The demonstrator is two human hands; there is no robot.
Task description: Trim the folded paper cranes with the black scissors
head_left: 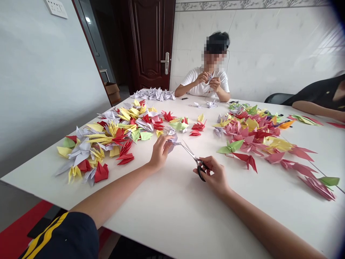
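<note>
- Folded lilac paper (174, 139): creased, pointed, above the table (172, 216), in from its near edge.
- Left hand (161, 151): fingers pinching it closely.
- Right hand (214, 173): curled round black-handled scissors (196, 158), blades slightly parted.
- Multicoloured paper heap (106, 139): along the left edge.

Left arm (115, 194): is slanting forward and inward.
Left hand (159, 154): is pinching at the fingertips (169, 137).
Right arm (264, 217): is angling forward, leftward.
Right hand (215, 175): is gripping, fingers (210, 161) apparently curling.
</note>
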